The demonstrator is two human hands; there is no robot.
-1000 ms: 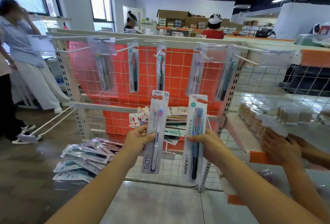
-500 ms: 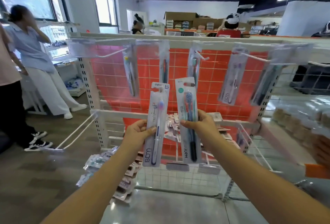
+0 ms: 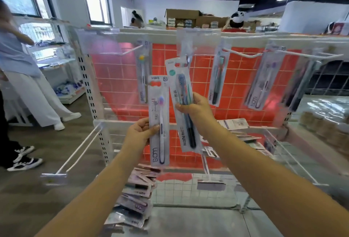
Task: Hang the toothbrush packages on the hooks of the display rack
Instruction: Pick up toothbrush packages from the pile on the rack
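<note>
Left hand: fingers curled round the left edge of a white pack, thumb across its front at mid-height. The pack stands upright, clear of every hook, its hang-hole uppermost.

Right hand: pinches a second pack, thumb on the front, fingers behind. This pack leans slightly, top toward 11 o'clock, and is raised higher than the white one. Its top edge sits just below and in front of the centre hook; whether the hole has met the hook cannot be told through the blur.

The two held packs lie side by side, the white one at 9 o'clock of the other, edges close or overlapping.

Count on the rack, upper row: five hung packs can be made out — one at 10 o'clock of the hands, one behind the raised pack, one at 1 o'clock, two at 2 o'clock. Held: two.

A loose heap of packs lies low at 6 o'clock; more lie on the lower shelf at 3 o'clock. Number of each not countable.

A bystander stands at 9 o'clock.
</note>
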